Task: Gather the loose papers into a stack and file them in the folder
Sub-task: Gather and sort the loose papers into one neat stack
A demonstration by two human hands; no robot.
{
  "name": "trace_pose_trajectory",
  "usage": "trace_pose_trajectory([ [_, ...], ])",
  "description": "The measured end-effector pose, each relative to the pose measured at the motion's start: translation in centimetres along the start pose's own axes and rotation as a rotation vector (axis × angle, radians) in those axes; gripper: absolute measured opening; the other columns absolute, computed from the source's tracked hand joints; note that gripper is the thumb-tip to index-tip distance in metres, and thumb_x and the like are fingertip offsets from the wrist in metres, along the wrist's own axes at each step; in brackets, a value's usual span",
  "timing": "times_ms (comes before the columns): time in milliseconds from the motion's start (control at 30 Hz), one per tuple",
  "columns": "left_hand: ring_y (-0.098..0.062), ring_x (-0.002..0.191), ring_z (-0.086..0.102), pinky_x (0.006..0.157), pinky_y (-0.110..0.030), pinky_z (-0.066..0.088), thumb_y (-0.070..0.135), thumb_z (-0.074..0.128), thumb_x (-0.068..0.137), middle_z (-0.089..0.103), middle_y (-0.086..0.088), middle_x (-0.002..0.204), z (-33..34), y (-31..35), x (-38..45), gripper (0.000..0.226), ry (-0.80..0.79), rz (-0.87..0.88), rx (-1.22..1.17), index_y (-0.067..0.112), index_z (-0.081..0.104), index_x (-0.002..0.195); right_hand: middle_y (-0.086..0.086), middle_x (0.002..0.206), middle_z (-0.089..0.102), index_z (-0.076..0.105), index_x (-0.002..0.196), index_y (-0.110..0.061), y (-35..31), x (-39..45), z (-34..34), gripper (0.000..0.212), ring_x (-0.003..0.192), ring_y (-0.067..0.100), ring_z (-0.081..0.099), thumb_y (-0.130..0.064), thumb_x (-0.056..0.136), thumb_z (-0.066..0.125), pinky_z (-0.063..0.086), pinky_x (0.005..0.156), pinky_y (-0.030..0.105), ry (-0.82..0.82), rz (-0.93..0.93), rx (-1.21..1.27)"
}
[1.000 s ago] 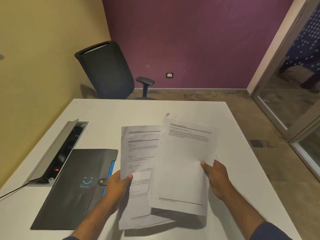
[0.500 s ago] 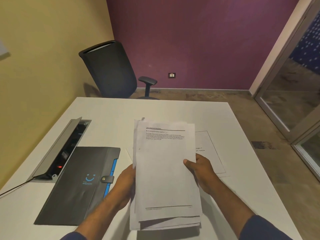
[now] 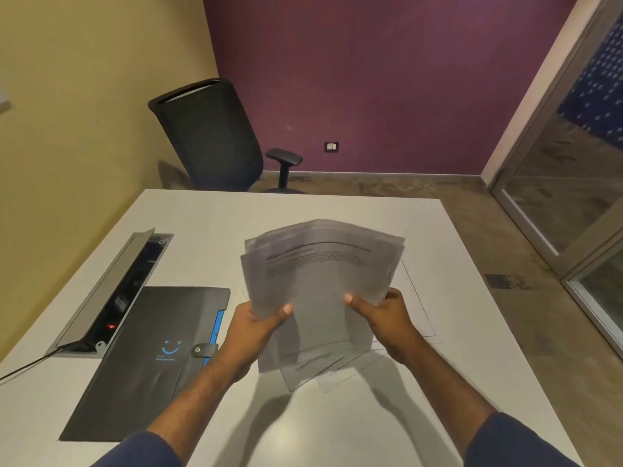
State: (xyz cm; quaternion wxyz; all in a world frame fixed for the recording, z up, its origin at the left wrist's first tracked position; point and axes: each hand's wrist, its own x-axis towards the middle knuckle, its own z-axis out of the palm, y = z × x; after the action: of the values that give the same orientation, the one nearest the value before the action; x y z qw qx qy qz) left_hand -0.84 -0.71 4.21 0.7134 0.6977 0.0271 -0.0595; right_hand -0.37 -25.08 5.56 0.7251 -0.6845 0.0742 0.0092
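Note:
A stack of white printed papers (image 3: 320, 274) is raised above the white table (image 3: 472, 332), bowed and blurred. My left hand (image 3: 253, 332) grips its left edge and my right hand (image 3: 381, 315) grips its right edge, thumbs on the front sheet. One more sheet (image 3: 416, 308) lies flat on the table behind the stack, mostly hidden by it. The dark grey folder (image 3: 148, 358) with a blue smile mark and a snap strap lies closed on the table to the left of my left hand.
An open cable box (image 3: 111, 291) with a raised metal lid is sunk into the table left of the folder, a cable trailing from it. A black office chair (image 3: 215, 136) stands beyond the far table edge. Glass door panels (image 3: 573, 183) are at right.
The papers went from spread in two groups to one gathered stack, and both hands have now lifted it up off the table, its top tilted away.

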Motion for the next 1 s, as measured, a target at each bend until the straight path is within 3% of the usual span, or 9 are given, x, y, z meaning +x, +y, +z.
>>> trace_pose_trajectory([
  [133, -0.012, 0.103, 0.072, 0.079, -0.017, 0.056, 0.025, 0.085, 0.071, 0.076, 0.0, 0.111, -0.7, -0.5, -0.2, 0.042, -0.038, 0.054, -0.044, 0.034, 0.071, 0.11, 0.008, 0.093, 0.077, 0.077, 0.093, -0.023, 0.3, -1.0, -0.3, 0.018, 0.086, 0.01, 0.072, -0.009, 0.081, 0.078, 0.058, 0.077, 0.023, -0.078, -0.098, -0.018],
  [200, -0.011, 0.103, 0.072, 0.082, -0.019, 0.056, 0.017, 0.082, 0.078, 0.077, 0.003, 0.11, -0.3, -0.7, -0.2, 0.037, -0.079, 0.061, 0.027, 0.032, 0.073, 0.111, 0.001, 0.097, 0.078, 0.075, 0.099, -0.022, 1.1, -1.3, -0.7, 0.027, 0.09, 0.01, 0.073, -0.005, 0.079, 0.078, 0.057, 0.075, 0.021, -0.092, -0.059, -0.011],
  [333, -0.007, 0.085, 0.07, 0.078, -0.028, 0.055, 0.016, 0.074, 0.088, 0.078, 0.005, 0.09, 1.8, -1.0, -0.2, 0.02, -0.032, 0.044, 0.138, 0.036, 0.078, 0.087, -0.007, 0.092, 0.079, 0.072, 0.097, -0.023, 2.6, -1.6, -1.2, 0.028, 0.088, 0.005, 0.073, 0.001, 0.082, 0.073, 0.056, 0.072, 0.016, 0.012, -0.008, -0.004],
  [433, -0.011, 0.088, 0.071, 0.073, -0.018, 0.056, 0.018, 0.07, 0.092, 0.079, -0.004, 0.095, 2.8, -0.9, -0.2, 0.021, 0.041, 0.055, 0.116, 0.037, 0.076, 0.09, -0.01, 0.089, 0.079, 0.073, 0.092, -0.025, 2.9, -1.4, -1.2, 0.023, 0.086, 0.004, 0.072, -0.003, 0.086, 0.07, 0.055, 0.072, 0.014, 0.058, -0.005, -0.019],
  [533, -0.001, 0.083, 0.07, 0.073, -0.015, 0.056, 0.017, 0.068, 0.093, 0.079, 0.003, 0.093, 2.8, -0.8, -0.2, 0.03, 0.041, 0.099, 0.089, 0.046, 0.076, 0.09, -0.009, 0.092, 0.079, 0.076, 0.09, -0.027, 3.1, -1.3, -1.2, 0.025, 0.087, 0.002, 0.072, -0.003, 0.088, 0.068, 0.053, 0.071, 0.011, 0.061, -0.039, -0.001],
  [633, -0.005, 0.084, 0.071, 0.071, -0.018, 0.057, 0.019, 0.07, 0.091, 0.079, 0.007, 0.087, 2.5, -1.9, -0.2, 0.026, 0.077, 0.075, 0.106, 0.044, 0.076, 0.088, -0.011, 0.093, 0.078, 0.077, 0.088, -0.031, 4.4, -1.5, -1.4, 0.029, 0.089, 0.003, 0.072, -0.003, 0.086, 0.069, 0.053, 0.072, 0.011, 0.064, -0.021, -0.035],
  [733, -0.018, 0.09, 0.073, 0.074, -0.028, 0.058, 0.019, 0.072, 0.089, 0.079, 0.004, 0.087, 2.2, -3.3, 0.2, 0.013, 0.166, 0.031, 0.095, 0.031, 0.074, 0.092, -0.013, 0.093, 0.078, 0.075, 0.087, -0.029, 6.2, -1.6, -1.8, 0.027, 0.094, 0.01, 0.072, -0.004, 0.087, 0.068, 0.056, 0.082, 0.022, 0.045, 0.031, -0.14],
  [867, -0.017, 0.082, 0.075, 0.061, -0.019, 0.057, 0.026, 0.071, 0.091, 0.08, 0.003, 0.086, 1.3, -3.6, 0.8, 0.008, 0.254, -0.006, 0.003, 0.028, 0.077, 0.085, -0.008, 0.109, 0.075, 0.071, 0.105, -0.026, 7.5, -1.7, -2.7, 0.027, 0.111, 0.013, 0.066, -0.011, 0.083, 0.075, 0.052, 0.095, 0.034, 0.069, 0.085, -0.19],
  [1000, -0.02, 0.099, 0.073, 0.072, -0.025, 0.058, 0.022, 0.071, 0.089, 0.079, 0.001, 0.101, 0.1, -3.4, 1.7, 0.02, 0.335, -0.111, -0.266, 0.02, 0.071, 0.109, 0.005, 0.124, 0.066, 0.055, 0.13, -0.016, 8.2, -2.5, -3.3, 0.071, 0.111, 0.025, 0.065, -0.035, 0.068, 0.086, 0.054, 0.096, 0.044, 0.129, 0.254, -0.073],
])
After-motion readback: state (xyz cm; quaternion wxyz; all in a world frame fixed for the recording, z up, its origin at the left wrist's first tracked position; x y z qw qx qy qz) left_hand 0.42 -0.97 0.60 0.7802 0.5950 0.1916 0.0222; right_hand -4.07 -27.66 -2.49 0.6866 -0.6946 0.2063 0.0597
